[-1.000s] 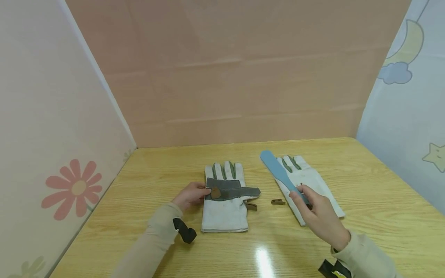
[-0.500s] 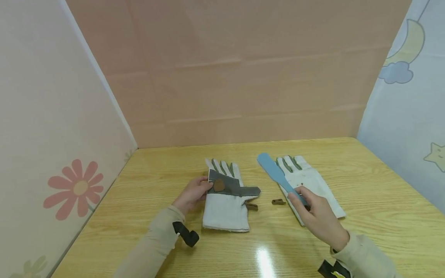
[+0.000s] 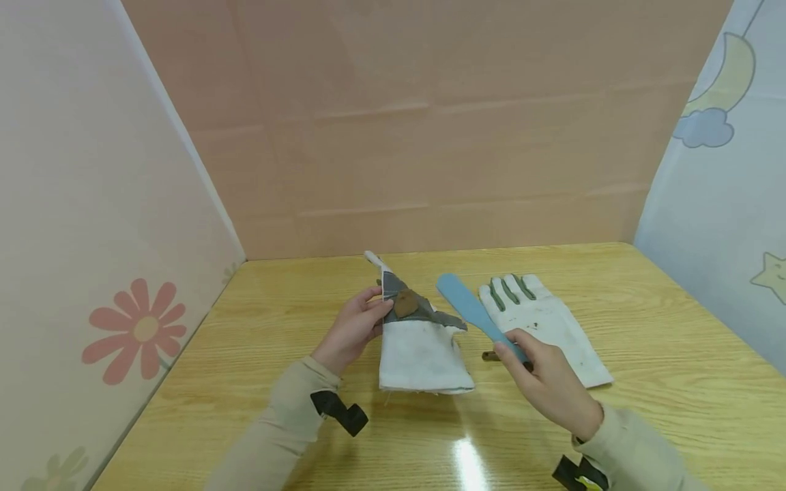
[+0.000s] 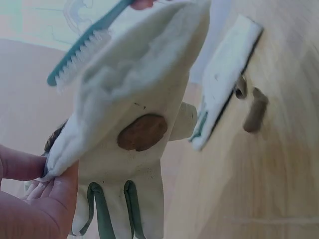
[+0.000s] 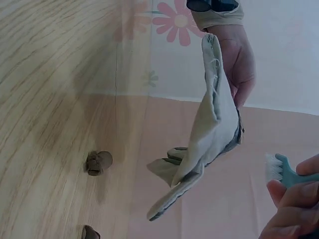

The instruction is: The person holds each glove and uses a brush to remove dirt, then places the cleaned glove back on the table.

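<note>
My left hand [image 3: 355,324] pinches the side edge of a white work glove [image 3: 420,358] with grey patches. The glove is raised and tilted, its cuff hanging toward me. A brown lump or patch [image 3: 405,303] shows on its grey band, and another brown patch [image 4: 143,132] is on the opposite face in the left wrist view. To the right, my right hand [image 3: 555,385] grips a light blue brush [image 3: 473,308] by its handle; white bristles [image 4: 82,55] line its underside. The brush head is beside the raised glove, apart from it.
A second white glove [image 3: 552,334] with green finger seams lies on the wooden table [image 3: 295,300], behind the right hand. Small brown curled pieces [image 4: 256,110] lie on the wood near it. A printed wall [image 3: 159,204] borders the left side.
The left hand has lifted the glove from lying flat, turning its fingers up and away and shifting it right. The brush has moved slightly left, closer to that glove.
</note>
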A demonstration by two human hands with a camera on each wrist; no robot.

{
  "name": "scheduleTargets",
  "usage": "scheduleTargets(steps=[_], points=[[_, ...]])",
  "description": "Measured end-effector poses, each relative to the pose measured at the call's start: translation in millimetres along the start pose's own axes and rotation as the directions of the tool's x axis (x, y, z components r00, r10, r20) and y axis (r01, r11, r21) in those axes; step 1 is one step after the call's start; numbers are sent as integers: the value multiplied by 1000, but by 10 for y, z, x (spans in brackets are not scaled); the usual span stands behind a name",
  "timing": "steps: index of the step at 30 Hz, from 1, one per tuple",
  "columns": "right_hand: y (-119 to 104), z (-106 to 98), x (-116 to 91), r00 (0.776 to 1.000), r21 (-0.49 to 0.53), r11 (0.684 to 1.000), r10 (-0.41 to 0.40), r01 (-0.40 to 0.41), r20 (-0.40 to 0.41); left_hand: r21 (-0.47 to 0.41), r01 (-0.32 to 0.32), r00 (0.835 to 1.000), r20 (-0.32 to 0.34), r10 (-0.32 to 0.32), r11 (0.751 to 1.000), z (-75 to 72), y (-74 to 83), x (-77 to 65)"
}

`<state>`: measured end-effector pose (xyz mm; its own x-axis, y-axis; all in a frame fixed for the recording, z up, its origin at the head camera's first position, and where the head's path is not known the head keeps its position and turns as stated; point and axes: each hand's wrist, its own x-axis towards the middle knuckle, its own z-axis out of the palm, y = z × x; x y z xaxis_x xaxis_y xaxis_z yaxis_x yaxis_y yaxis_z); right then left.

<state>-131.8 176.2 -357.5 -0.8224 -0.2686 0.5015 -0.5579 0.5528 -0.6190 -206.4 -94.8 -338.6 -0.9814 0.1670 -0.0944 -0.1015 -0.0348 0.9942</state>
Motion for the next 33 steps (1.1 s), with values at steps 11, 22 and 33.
scheduleTargets(steps=[11,22,33], points=[[-31,-7,27,1000,14,1000,-24,24,-15,-68,-67,992,98,73,995,36,152,-79],[-76,52,63,996,52,996,-78,76,43,-34,-22,994,107,26,999,146,125,-107],[-110,138,123,990,54,989,-138,136,42,-20,-29,988,149,32,999,227,82,-137]])
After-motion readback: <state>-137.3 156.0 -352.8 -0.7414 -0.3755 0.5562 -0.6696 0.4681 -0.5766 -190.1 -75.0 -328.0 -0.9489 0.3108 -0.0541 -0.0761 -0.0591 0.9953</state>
